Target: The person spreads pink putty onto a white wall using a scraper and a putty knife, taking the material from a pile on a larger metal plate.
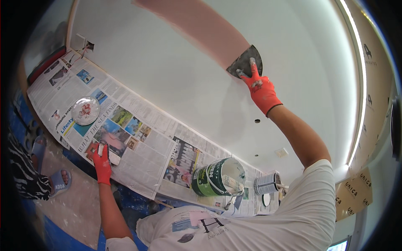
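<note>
My right hand [263, 91], in an orange-red glove, is closed on a wide putty knife [248, 57]. Its dark, smeared blade lies against the pale wall [167, 75], at the lower end of a broad pink band [209, 35] of coating. Two of my fingers are stretched along the blade. Down at the left, my left hand [101, 166], gloved alike, is over the edge of the newspaper-covered surface [146, 163]. Its fingers are closed around something with a pale, flat part, and I cannot make out its kind.
A round clear container [85, 110] with reddish residue sits on the newspaper. A green paint bucket [205, 180] and a smaller tin [267, 184] stand nearer me. Wires hang from a wall opening [89, 46]. Another person's sandalled foot [61, 182] is on the floor at the left.
</note>
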A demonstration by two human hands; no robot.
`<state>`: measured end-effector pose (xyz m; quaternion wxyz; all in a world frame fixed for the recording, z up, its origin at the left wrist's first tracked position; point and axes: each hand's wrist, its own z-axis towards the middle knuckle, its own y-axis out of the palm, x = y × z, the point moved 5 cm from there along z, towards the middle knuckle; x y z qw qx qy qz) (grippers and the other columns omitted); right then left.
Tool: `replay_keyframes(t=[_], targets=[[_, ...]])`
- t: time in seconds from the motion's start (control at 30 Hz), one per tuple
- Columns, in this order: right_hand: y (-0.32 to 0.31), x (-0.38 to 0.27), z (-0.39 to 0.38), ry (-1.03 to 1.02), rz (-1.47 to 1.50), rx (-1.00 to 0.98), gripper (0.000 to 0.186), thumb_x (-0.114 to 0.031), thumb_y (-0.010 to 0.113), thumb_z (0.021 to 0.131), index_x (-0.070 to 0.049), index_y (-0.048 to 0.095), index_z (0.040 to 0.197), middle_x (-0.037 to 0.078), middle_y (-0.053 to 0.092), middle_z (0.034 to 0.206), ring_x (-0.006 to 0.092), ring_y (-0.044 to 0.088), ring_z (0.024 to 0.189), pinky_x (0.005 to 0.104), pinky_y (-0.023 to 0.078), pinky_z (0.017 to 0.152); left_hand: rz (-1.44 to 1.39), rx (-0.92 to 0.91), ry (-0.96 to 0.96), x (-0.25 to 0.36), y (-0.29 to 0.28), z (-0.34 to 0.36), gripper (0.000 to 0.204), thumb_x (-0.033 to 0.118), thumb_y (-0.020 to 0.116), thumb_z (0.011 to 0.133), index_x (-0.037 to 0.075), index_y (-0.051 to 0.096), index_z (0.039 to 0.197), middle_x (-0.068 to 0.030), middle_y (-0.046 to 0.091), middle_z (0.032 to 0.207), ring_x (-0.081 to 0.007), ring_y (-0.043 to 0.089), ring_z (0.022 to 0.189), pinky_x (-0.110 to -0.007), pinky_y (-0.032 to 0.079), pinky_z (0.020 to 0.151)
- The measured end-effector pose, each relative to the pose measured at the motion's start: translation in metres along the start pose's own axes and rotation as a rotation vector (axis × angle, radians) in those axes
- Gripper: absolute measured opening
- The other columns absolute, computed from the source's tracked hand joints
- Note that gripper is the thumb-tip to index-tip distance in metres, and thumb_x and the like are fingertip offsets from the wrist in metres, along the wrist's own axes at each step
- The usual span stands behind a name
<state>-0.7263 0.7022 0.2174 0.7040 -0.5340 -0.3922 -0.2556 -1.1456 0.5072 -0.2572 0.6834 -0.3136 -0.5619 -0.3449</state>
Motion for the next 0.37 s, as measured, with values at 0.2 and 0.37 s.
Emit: replay_keyframes(t=[0.2, 0.37], targets=[[0.031, 0.020, -0.025, 0.114, 0.266, -0.013, 0.073, -0.001, 0.049, 0.093, -0.036, 0.028, 0.154, 0.008, 0.063, 0.107, 0.0238, 0.058, 0.069, 0.0316, 0.051, 0.070, 0.070, -0.115, 0.072, -0.014, 0.001, 0.001, 0.034, 0.009, 0.053, 0.098, -0.004, 0.054, 0.130, -0.0178, 0.053, 0.132, -0.0284, 0.050, 0.124, -0.037, 0.037, 0.107], [0.054, 0.026, -0.039, 0.051, -0.051, -0.139, 0.073, -0.005, 0.052, 0.095, -0.033, 0.022, 0.156, 0.010, 0.007, 0.165, 0.0277, 0.063, 0.073, 0.0351, 0.055, 0.082, 0.292, -0.138, 0.258, -0.042, -0.006, 0.000, 0.048, 0.015, 0.060, 0.094, 0.014, 0.052, 0.141, -0.0173, 0.031, 0.152, -0.0364, 0.031, 0.140, -0.042, 0.025, 0.117]])
